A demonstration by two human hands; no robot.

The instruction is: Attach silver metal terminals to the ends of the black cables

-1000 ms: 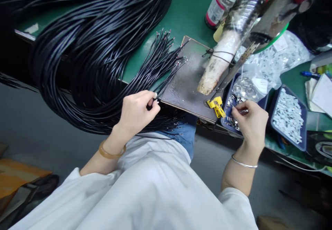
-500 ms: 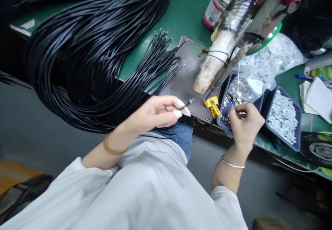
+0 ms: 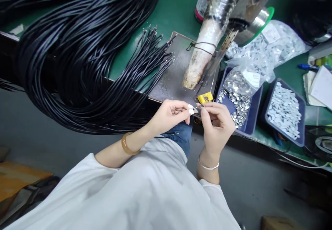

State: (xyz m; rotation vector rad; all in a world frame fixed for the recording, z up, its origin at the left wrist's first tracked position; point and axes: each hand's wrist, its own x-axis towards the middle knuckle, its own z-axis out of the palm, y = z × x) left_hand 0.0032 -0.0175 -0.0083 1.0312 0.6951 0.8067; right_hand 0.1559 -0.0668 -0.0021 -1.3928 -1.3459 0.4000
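My left hand is closed in a pinch on the end of a cable, its white-tipped fingers covering most of it; a thin end pokes out toward the right. Opposite it, my right hand pinches a small metal piece, mostly hidden by the fingers. The fingertips of both hands almost meet over the table's front edge. Just beyond them lies a yellow plastic part. Right of my right hand, a blue tray holds many small shiny metal pieces.
A large bundle of black cables covers the left, its ends resting on a dark board. A wrapped tube slants over this board. Behind stand a spool with a green rim and bagged parts. Another tray holds pale pieces.
My right hand has come out of the tray and moved left, bringing a small metal piece to the cable end. My left hand has shifted slightly right. The view has turned a little.
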